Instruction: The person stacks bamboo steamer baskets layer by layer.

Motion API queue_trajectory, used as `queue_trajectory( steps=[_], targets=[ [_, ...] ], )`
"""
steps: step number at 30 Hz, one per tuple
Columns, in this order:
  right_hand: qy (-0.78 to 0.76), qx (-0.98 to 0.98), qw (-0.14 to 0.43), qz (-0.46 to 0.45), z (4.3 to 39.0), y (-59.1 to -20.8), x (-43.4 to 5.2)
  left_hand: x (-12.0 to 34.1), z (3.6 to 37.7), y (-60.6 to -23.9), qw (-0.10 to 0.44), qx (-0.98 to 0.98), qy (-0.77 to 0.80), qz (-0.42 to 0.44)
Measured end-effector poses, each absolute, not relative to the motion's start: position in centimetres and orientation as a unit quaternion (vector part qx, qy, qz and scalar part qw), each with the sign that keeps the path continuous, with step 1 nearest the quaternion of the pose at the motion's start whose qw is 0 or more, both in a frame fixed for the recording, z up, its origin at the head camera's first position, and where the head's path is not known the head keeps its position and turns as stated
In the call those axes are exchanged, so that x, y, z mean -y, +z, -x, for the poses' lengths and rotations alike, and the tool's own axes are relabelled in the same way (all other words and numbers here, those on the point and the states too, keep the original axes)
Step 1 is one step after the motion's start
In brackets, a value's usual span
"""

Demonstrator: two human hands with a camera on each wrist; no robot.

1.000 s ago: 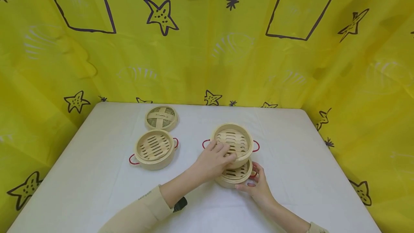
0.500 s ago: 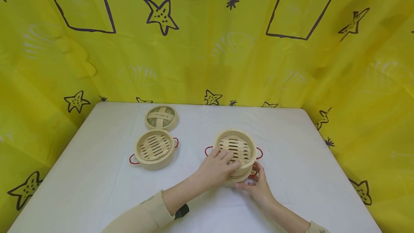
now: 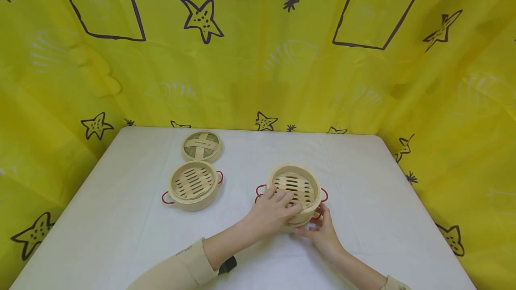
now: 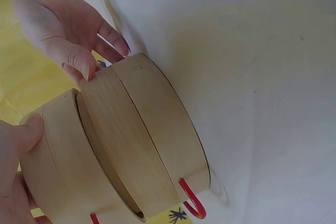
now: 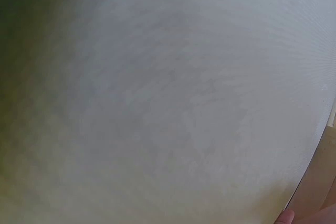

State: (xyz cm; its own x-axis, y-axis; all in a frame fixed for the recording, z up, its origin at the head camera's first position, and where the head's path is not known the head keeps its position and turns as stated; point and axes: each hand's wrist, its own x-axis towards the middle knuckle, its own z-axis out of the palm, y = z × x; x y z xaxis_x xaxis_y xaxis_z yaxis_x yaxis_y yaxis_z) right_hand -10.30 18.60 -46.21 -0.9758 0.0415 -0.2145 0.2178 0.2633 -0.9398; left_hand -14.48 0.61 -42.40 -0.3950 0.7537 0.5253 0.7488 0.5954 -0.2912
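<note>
My left hand (image 3: 274, 211) grips the near left rim of a round bamboo steamer basket (image 3: 293, 181), its fingers over the wall and onto the slats. Beneath it is a second bamboo steamer basket (image 4: 139, 129) on the table, mostly hidden from above. In the left wrist view the upper one sits slightly tilted and offset, a dark gap showing along part of the seam. My right hand (image 3: 322, 232) holds the lower basket at its right side, thumb in front and fingers by the red handle (image 3: 316, 215). The right wrist view shows mostly tablecloth.
To the left stands another bamboo steamer basket (image 3: 193, 185) with red handles. Behind it, nearly touching, lies a woven bamboo lid (image 3: 201, 146). A white cloth covers the table (image 3: 121, 200); a yellow patterned curtain (image 3: 242, 57) hangs around its back and sides.
My left hand has brought the upper basket toward me and down over the lower one, which it now mostly covers. The right hand has stayed nearly still on the lower basket.
</note>
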Motion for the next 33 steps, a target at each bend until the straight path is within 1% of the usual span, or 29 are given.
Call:
queue_trajectory(
  steps=[22,33],
  targets=[
    [-0.594,-0.795,0.087,-0.090,10.31,-46.02,-18.69,-0.39,14.26,-42.90,0.317,0.831,0.012,0.457],
    [-0.590,-0.798,0.084,-0.091,10.34,-46.06,-18.63,-0.05,14.21,-42.87,0.297,0.836,-0.004,0.461]
  ],
)
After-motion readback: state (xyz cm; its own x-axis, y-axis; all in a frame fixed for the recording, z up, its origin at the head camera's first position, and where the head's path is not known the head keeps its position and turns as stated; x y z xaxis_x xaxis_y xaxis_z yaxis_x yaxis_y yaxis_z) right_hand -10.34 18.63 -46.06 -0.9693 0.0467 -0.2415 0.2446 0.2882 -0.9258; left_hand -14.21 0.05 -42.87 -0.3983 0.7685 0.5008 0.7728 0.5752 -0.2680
